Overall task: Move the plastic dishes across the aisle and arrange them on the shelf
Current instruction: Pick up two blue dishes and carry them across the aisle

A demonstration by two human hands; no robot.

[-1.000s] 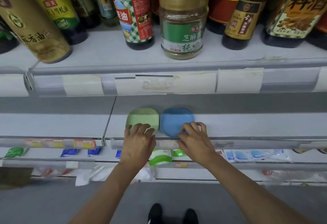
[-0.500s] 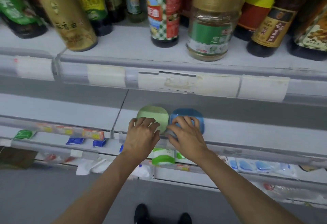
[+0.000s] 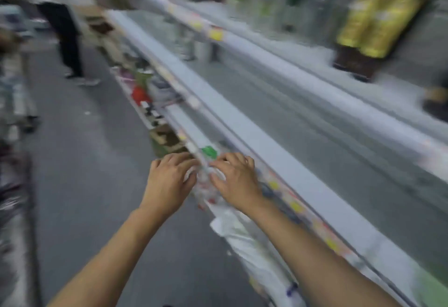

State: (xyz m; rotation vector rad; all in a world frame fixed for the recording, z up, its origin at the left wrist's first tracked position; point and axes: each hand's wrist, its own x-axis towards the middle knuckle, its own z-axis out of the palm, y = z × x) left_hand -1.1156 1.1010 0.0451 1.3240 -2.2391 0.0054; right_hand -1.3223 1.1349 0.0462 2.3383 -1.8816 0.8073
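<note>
**Hands at the shelf edge, view blurred**

My left hand [image 3: 169, 180] and right hand [image 3: 234, 180] hover side by side, fingers loosely curled, holding nothing, by the lower shelf [image 3: 244, 134] rail. Yellow-labelled bottles [image 3: 373, 28] stand on the shelf above. Down the aisle floor [image 3: 84, 161], a person [image 3: 64, 37] in dark trousers stands.

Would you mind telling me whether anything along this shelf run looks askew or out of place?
The frame is heavily motion-blurred, so little can be judged. Both the left hand and right hand hover empty by the shelf edge; nothing clearly stands out as spilled or damaged.
</note>
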